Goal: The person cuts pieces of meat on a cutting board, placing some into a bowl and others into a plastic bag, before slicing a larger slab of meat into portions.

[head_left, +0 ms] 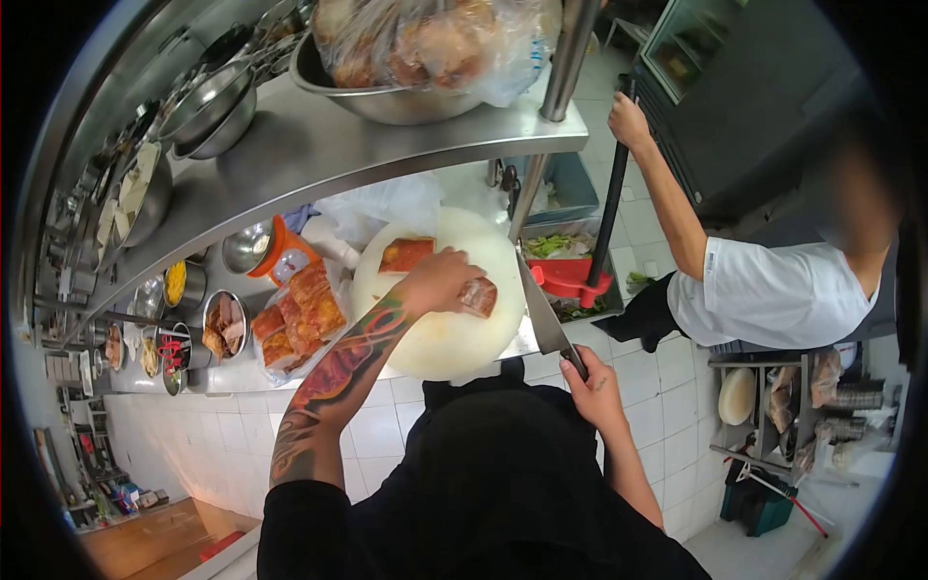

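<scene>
A round white cutting board (435, 353) lies on the steel counter with two pieces of roast pork on it. My left hand (440, 280), at the end of a tattooed forearm, is over the board with its fingers curled onto the nearer piece of roast pork (478, 298). The other piece of roast pork (406, 255), browned side up, lies behind my wrist. In my right hand (595, 387) is the dark handle of a broad-bladed knife (547, 324). The blade points away from me along the board's right edge, apart from the meat.
Bagged roast pork slabs (302, 314) lie left of the board, beside an orange container (290, 253) and several metal bowls. A steel shelf (319, 145) overhangs the counter. On the right, a co-worker (773, 290) holds a black pole by a red dustpan (570, 278) and vegetable crates.
</scene>
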`<state>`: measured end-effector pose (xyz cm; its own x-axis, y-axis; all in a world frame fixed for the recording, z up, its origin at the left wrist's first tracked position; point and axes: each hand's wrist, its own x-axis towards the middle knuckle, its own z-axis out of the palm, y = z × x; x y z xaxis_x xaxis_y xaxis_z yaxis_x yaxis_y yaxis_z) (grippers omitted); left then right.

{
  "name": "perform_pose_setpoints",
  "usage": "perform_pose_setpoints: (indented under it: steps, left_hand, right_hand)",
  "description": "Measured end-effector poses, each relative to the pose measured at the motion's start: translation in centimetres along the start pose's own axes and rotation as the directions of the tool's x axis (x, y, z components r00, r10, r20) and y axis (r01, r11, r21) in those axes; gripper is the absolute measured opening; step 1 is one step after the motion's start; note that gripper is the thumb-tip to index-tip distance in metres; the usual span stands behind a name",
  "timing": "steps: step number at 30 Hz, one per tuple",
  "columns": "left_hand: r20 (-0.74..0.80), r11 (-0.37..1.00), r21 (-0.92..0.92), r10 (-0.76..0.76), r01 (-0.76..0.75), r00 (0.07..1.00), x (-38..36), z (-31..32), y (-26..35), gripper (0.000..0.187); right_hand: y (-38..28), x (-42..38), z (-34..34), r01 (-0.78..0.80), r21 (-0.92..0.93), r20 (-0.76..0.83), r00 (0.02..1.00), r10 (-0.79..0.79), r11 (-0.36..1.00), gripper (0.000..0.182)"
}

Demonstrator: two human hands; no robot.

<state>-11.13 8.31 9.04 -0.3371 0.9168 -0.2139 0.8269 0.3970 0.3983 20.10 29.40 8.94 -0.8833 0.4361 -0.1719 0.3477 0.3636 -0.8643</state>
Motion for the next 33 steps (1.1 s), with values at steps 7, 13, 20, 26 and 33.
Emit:
perform_pose_setpoints:
  steps: [7,13,20,26,33]
  left_hand:
    - [-0.159,0.954,-0.191,-0.261,0.230,0.952,-4.7,4.3,0.2,0.051]
    - [-0.375,0.945,-0.302,-0.238,0.125,0.896,-5.1,5.0,3.6,0.044]
    - [-0.278,0.839,-0.497,-0.395,0.221,0.876,-4.0,5.5,1.2,0.019]
    - [-0.431,0.929,-0.332,-0.304,0.164,0.850,-2.5,5.1,1.1,0.007]
    - [-0.521,0.945,-0.315,-0.254,0.093,0.815,-1.1,3.5,-1.5,0.003]
  right_hand:
    - [0.0,-0.5,-0.5,-0.106,-0.086,-0.007,0.994,0.106,0.991,0.039]
    - [0.9,-0.3,-0.4,-0.029,-0.031,-0.039,0.999,0.028,0.999,0.036]
    - [-0.1,0.2,-0.8,-0.058,-0.042,-0.013,0.998,0.058,0.997,0.034]
    - [0.5,-0.2,-0.2,-0.059,-0.035,-0.036,0.998,0.058,0.998,0.037]
    - [1.3,-0.6,-0.8,-0.064,-0.019,-0.093,0.994,0.062,0.998,0.037]
